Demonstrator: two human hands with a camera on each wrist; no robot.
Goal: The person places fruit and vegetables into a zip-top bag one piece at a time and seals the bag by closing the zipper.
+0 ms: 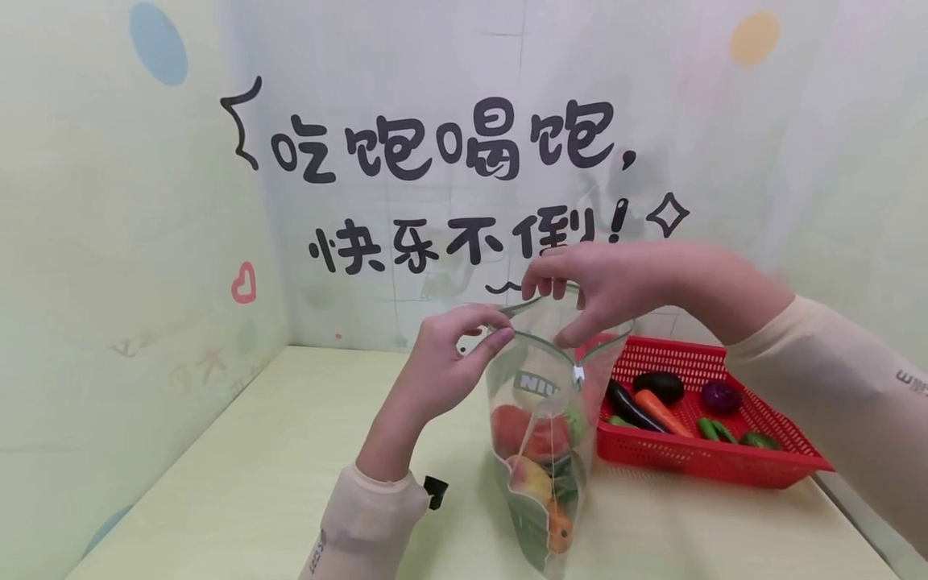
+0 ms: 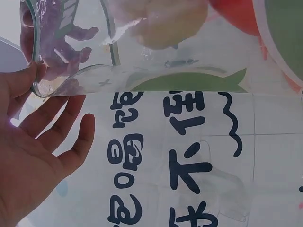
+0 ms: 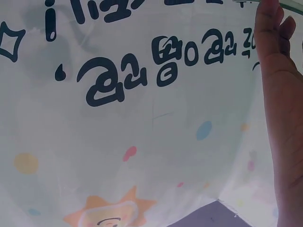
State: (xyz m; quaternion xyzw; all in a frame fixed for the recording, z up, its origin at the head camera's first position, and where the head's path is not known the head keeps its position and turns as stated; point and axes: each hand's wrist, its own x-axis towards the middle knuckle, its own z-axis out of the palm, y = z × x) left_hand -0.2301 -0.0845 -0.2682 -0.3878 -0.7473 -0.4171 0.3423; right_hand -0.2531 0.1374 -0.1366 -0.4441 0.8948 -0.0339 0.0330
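Observation:
A clear zip bag (image 1: 500,370) with green edging and a white slider stands upright on the table, its mouth spread. My left hand (image 1: 449,354) pinches the left rim between thumb and fingers; the left wrist view shows this hand (image 2: 47,137) with its other fingers apart. Over the mouth, my right hand (image 1: 602,282) has its thumb and fingers spread, pointing down, with nothing showing between them. Inside the bag, a pale tan round item (image 2: 170,23) sits above red produce (image 1: 532,431), a yellow piece (image 1: 531,479), and an orange piece (image 1: 560,528) near the bottom.
A red plastic basket (image 1: 710,463) stands right of the bag, holding an eggplant (image 1: 632,407), a carrot (image 1: 663,412), a purple round vegetable (image 1: 721,396) and green peppers (image 1: 714,429). The pale table (image 1: 290,483) extends left. A lettered wall (image 1: 435,72) rises behind.

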